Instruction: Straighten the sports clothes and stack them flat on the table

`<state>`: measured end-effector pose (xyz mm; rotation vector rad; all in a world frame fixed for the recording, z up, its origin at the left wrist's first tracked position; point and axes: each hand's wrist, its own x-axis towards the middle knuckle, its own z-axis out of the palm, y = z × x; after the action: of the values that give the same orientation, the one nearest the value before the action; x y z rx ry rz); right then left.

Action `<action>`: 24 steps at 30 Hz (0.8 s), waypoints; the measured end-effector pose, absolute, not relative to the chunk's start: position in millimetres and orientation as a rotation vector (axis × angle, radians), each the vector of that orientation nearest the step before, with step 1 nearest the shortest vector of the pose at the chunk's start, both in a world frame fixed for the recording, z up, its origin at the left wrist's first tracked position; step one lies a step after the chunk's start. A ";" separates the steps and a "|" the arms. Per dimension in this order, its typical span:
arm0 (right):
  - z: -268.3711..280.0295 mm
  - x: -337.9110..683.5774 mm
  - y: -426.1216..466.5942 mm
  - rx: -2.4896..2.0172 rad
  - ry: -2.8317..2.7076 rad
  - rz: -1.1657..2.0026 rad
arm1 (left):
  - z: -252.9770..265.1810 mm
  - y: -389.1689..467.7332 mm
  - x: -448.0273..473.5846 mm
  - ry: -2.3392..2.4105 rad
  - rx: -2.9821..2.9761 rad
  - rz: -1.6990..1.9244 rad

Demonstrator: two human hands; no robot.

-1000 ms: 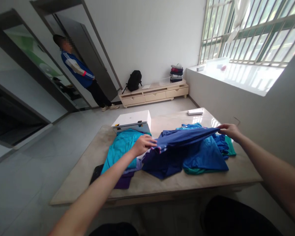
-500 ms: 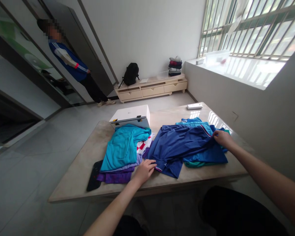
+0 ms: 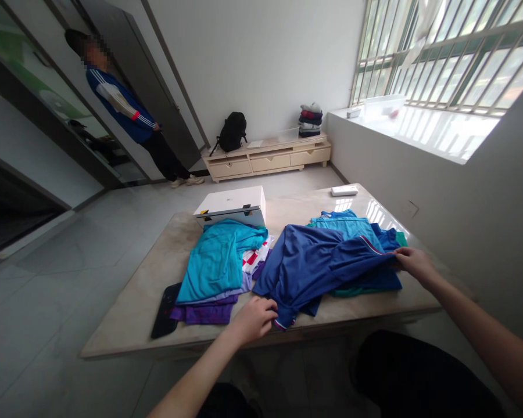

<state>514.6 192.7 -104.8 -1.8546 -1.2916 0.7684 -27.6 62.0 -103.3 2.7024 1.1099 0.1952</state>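
Note:
A dark blue shirt (image 3: 307,261) with red-and-white trim is spread, wrinkled, across the front of the table. My right hand (image 3: 416,266) pinches its trimmed edge at the right and holds it pulled out. At the near left corner, my left hand (image 3: 253,319) is closed on the cloth beside a trimmed cuff; the fingertips are partly hidden. Under and behind the shirt lies a pile of blue and green garments (image 3: 342,223). Left of it, a turquoise shirt (image 3: 215,261) tops a stack with purple cloth (image 3: 207,313) and a red-and-white checked piece (image 3: 255,255).
A black phone (image 3: 165,310) lies by the stack on the table (image 3: 126,313). Behind stands a white box (image 3: 230,203); a white device (image 3: 344,190) sits at the far edge. Beyond are a low cabinet (image 3: 270,161), a backpack (image 3: 232,132), folded clothes (image 3: 310,121) and a standing person (image 3: 122,107).
My right hand has moved right and slightly down, drawing the shirt's edge with it. My left hand has come nearer to me, and the shirt's near corner now reaches closer to the table's front edge.

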 end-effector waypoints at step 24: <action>-34.1 208.2 283.4 -1.510 -1.974 0.748 | -160.0 67.5 43.1 1.477 2.588 0.418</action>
<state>208.2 283.4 -34.1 -1.5103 -1.9737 0.7476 43.1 67.5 -160.0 2.5877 1.4767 0.4180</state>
